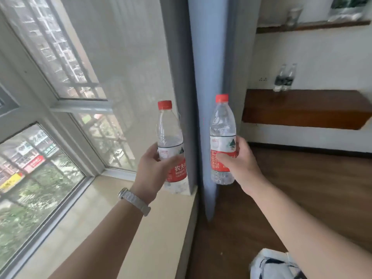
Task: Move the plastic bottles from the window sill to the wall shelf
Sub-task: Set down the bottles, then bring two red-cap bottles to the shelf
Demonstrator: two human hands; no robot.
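My left hand [155, 168] grips a clear plastic bottle [171, 135] with a red cap and red label, held upright above the beige window sill [112, 214]. My right hand [241, 160] grips a second clear bottle [222, 125] of the same kind, upright over the wooden floor. On the right wall hangs a brown wall shelf [306, 107], and two clear bottles with dark labels [284, 79] stand at its back. Both held bottles look nearly empty.
A grey-blue curtain [209, 77] hangs between the window bay and the room. A higher, narrower shelf [310, 27] carries a glass and a white bag. Window panes fill the left side. My knee in light jeans [275, 264] shows at the bottom.
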